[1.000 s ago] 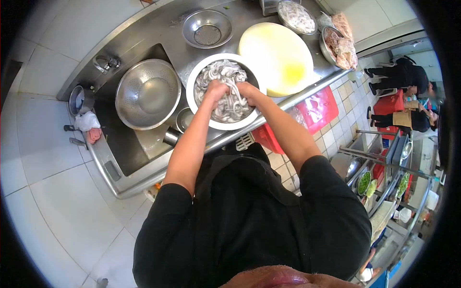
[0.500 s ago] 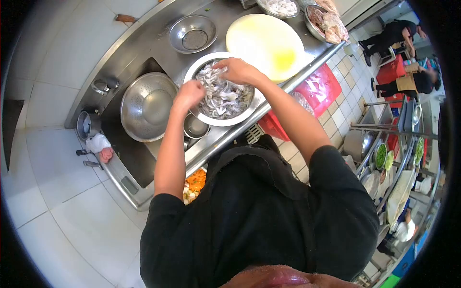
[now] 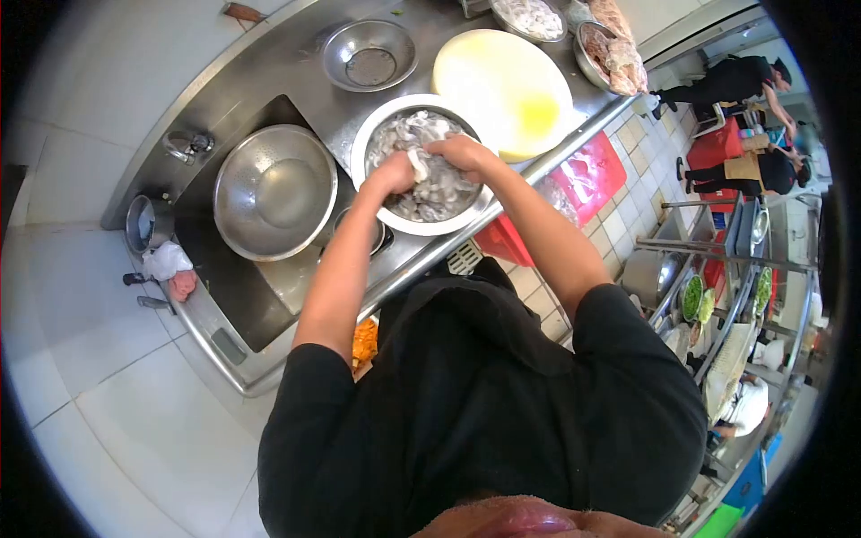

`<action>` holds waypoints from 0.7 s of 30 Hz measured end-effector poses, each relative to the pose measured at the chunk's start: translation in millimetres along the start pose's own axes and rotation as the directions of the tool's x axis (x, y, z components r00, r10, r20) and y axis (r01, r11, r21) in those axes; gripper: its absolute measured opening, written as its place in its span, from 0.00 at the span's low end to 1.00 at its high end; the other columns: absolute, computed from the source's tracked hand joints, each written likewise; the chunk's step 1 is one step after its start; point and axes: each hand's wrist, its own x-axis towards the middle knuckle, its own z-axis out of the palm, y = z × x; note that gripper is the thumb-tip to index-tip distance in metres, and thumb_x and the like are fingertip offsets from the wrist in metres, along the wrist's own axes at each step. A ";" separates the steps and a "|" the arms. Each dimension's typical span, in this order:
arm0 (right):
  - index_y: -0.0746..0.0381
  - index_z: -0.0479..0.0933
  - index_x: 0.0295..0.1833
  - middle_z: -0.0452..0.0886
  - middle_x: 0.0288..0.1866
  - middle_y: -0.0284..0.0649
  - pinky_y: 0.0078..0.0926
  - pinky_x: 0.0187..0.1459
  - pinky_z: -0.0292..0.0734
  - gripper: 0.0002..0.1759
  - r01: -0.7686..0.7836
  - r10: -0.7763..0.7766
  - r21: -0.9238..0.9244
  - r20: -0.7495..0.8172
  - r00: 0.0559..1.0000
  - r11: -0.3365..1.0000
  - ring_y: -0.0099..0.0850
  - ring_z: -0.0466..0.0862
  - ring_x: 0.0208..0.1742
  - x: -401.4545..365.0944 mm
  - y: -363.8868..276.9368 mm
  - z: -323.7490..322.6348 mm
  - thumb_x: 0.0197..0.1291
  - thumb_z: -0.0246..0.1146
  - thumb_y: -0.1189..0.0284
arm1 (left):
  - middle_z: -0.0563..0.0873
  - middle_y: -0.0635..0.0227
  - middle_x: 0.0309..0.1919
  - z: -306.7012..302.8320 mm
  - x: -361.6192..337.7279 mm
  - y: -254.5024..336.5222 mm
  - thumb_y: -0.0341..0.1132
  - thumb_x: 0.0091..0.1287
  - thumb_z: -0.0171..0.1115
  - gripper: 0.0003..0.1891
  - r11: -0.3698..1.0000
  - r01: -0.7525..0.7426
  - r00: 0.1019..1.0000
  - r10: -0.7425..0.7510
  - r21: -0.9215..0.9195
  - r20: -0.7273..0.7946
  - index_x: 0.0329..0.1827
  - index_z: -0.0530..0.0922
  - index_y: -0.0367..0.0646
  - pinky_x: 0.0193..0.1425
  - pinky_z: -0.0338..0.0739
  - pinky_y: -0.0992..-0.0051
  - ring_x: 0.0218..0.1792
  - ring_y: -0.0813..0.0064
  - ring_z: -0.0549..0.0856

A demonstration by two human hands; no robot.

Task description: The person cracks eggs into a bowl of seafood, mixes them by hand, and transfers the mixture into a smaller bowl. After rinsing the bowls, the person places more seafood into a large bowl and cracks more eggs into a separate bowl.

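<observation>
A wide steel bowl (image 3: 362,143) on the counter holds a wet heap of grey and white squid pieces (image 3: 430,199). Both my hands are inside its rim, close together over the heap. My left hand (image 3: 392,176) is closed, with a whitish strip of squid (image 3: 417,166) at its fingertips. From the other side, my right hand (image 3: 464,155) curls its fingers down onto the squid, closed on some of it. The fingertips are partly hidden among the pieces, and the heap is slightly blurred.
A round, pale yellow cutting board (image 3: 502,90) lies beside the bowl. A large steel basin (image 3: 235,193) sits in the sink (image 3: 211,278); a smaller steel bowl (image 3: 369,45) stands behind. Filled bowls (image 3: 529,20) are at the far end. Two people work beyond red crates (image 3: 717,143).
Both hands have lowered into the squid and come closer together. My left hand has moved from the bowl's rim toward its middle. The view has shifted slightly.
</observation>
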 end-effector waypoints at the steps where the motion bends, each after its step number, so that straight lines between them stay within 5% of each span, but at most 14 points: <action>1: 0.68 0.68 0.66 0.78 0.58 0.48 0.39 0.47 0.81 0.34 0.051 -0.049 -0.023 0.065 0.997 0.998 0.39 0.83 0.48 -4.6 -5.6 1.8 0.60 0.65 0.59 | 0.84 0.45 0.46 -34.2 -29.0 34.2 0.36 0.59 0.61 0.16 0.997 -0.054 0.999 0.054 0.050 0.008 0.45 0.82 0.35 0.53 0.78 0.60 0.49 0.50 0.84; 2: 0.67 0.68 0.67 0.78 0.57 0.48 0.39 0.48 0.81 0.34 0.103 -0.097 -0.037 0.130 0.987 0.994 0.40 0.83 0.48 -12.5 -15.0 4.5 0.60 0.65 0.60 | 0.84 0.42 0.44 -66.2 -59.2 70.4 0.35 0.59 0.60 0.15 0.996 -0.009 1.000 0.007 0.094 0.028 0.43 0.82 0.33 0.53 0.77 0.60 0.48 0.50 0.84; 3: 0.60 0.65 0.71 0.79 0.59 0.49 0.39 0.53 0.78 0.34 0.080 -0.060 -0.303 0.074 0.995 0.950 0.43 0.83 0.53 -42.0 -48.0 9.5 0.61 0.63 0.62 | 0.83 0.41 0.46 -76.9 -74.9 79.6 0.35 0.58 0.60 0.16 0.993 0.115 0.993 -0.115 0.036 -0.005 0.45 0.81 0.33 0.53 0.77 0.59 0.48 0.49 0.84; 4: 0.58 0.67 0.70 0.77 0.61 0.50 0.39 0.53 0.78 0.32 0.218 -0.204 -0.432 0.080 0.976 0.875 0.45 0.83 0.51 -28.5 -42.6 4.6 0.61 0.62 0.62 | 0.82 0.41 0.49 -80.6 -86.0 82.3 0.35 0.58 0.60 0.18 0.971 0.238 0.970 -0.239 -0.023 -0.035 0.48 0.80 0.33 0.54 0.77 0.59 0.49 0.47 0.83; 6: 0.55 0.71 0.67 0.74 0.65 0.52 0.39 0.54 0.78 0.28 0.445 -0.467 -0.655 0.156 0.870 0.611 0.48 0.85 0.48 16.0 -31.3 -8.9 0.60 0.60 0.63 | 0.79 0.41 0.53 -61.2 -101.2 86.6 0.34 0.57 0.61 0.22 0.970 0.235 0.954 -0.217 0.067 -0.209 0.54 0.77 0.34 0.55 0.77 0.57 0.52 0.46 0.82; 7: 0.54 0.72 0.67 0.70 0.68 0.53 0.37 0.56 0.78 0.29 0.376 -0.427 -0.736 0.131 0.895 0.563 0.48 0.82 0.55 21.2 -31.2 -12.1 0.58 0.59 0.64 | 0.78 0.42 0.55 -53.7 -110.0 96.2 0.34 0.56 0.61 0.24 0.965 0.240 0.934 -0.199 0.108 -0.297 0.57 0.76 0.35 0.56 0.77 0.57 0.53 0.46 0.81; 10: 0.55 0.70 0.68 0.73 0.65 0.55 0.42 0.63 0.71 0.28 0.375 -0.598 -0.872 0.124 0.792 0.316 0.52 0.76 0.62 48.2 21.3 -14.6 0.62 0.56 0.63 | 0.77 0.43 0.55 -12.7 -110.3 106.7 0.36 0.58 0.62 0.26 0.986 0.159 0.959 -0.141 0.057 -0.246 0.62 0.74 0.38 0.62 0.73 0.57 0.56 0.48 0.79; 14: 0.60 0.73 0.65 0.76 0.60 0.59 0.46 0.63 0.70 0.28 0.044 -0.315 -0.877 -0.124 0.941 0.478 0.53 0.77 0.61 35.9 34.8 5.0 0.61 0.54 0.60 | 0.77 0.40 0.55 10.3 -73.8 77.5 0.32 0.57 0.61 0.23 0.981 0.154 0.964 -0.124 0.116 -0.234 0.57 0.77 0.35 0.61 0.74 0.57 0.57 0.45 0.78; 17: 0.65 0.77 0.59 0.81 0.51 0.59 0.42 0.55 0.76 0.26 0.072 -0.164 -0.679 -0.072 0.984 0.731 0.51 0.82 0.51 -21.7 1.5 6.6 0.59 0.58 0.61 | 0.81 0.39 0.50 0.8 -38.6 43.9 0.32 0.58 0.58 0.18 0.985 0.096 0.993 -0.084 0.147 -0.087 0.50 0.82 0.33 0.58 0.76 0.59 0.53 0.47 0.81; 18: 0.65 0.78 0.58 0.81 0.49 0.59 0.41 0.54 0.76 0.25 0.073 -0.115 -0.558 -0.041 0.992 0.826 0.49 0.83 0.49 -44.5 -11.9 3.8 0.58 0.59 0.62 | 0.83 0.39 0.46 -35.6 -59.6 74.9 0.33 0.57 0.58 0.18 0.988 0.049 0.998 -0.054 0.149 0.030 0.48 0.82 0.34 0.55 0.77 0.59 0.50 0.50 0.83; 21: 0.62 0.80 0.57 0.83 0.45 0.54 0.38 0.49 0.77 0.22 0.278 -0.497 -0.592 -0.246 0.832 0.757 0.44 0.84 0.42 -48.4 17.4 -14.8 0.57 0.64 0.65 | 0.84 0.47 0.49 -67.9 -66.9 75.9 0.31 0.54 0.63 0.20 0.995 0.042 0.997 -0.048 0.087 0.063 0.52 0.82 0.39 0.55 0.78 0.65 0.49 0.53 0.85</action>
